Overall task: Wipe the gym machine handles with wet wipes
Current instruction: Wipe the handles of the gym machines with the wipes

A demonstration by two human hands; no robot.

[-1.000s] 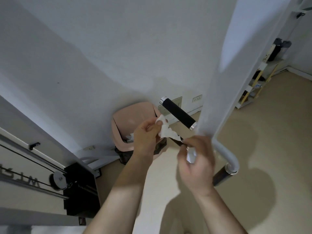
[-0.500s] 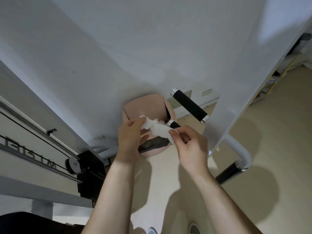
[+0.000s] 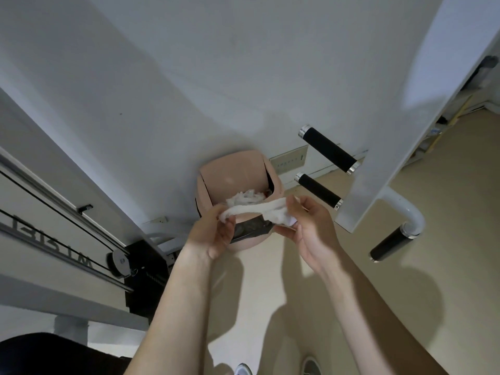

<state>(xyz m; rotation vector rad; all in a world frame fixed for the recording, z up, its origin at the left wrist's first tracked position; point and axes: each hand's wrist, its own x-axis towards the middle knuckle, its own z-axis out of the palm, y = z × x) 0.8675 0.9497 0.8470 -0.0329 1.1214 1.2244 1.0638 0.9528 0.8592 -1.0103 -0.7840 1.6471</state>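
Nearest of all, two shoe tips [image 3: 243, 369] poke in at the bottom edge of the floor [image 3: 405, 307], which is pale beige and lies open to the right, all the way toward the far corner of the room. Two bare forearms rise from there, and between them the floor shows clear. The left hand [image 3: 213, 234] pinches one end of a white wet wipe [image 3: 254, 209] between thumb and fingers; the right hand [image 3: 311, 226] is closed round the other, bunched end, so the wipe stretches as a twisted band from one hand to the other. It hangs in the air, touching neither handle nor bin. Just behind and below the hands stands one pink waste bin [image 3: 238, 169] against the wall [image 3: 189, 77], its mouth open and crumpled white wipes [image 3: 246, 197] lying inside, with a dark liner showing at its front rim. To the left, a machine frame [image 3: 40, 212] with black cables and one round pulley [image 3: 120, 262] crowds that side. To the right I count three black foam handles with chrome ends: a lower handle [image 3: 392, 243] on a curved white tube near the floor, a middle handle [image 3: 319, 190] just beside the right hand yet apart from it, and an upper handle [image 3: 328, 150] farther back. Both of those two run into a broad white upright [image 3: 405, 131].
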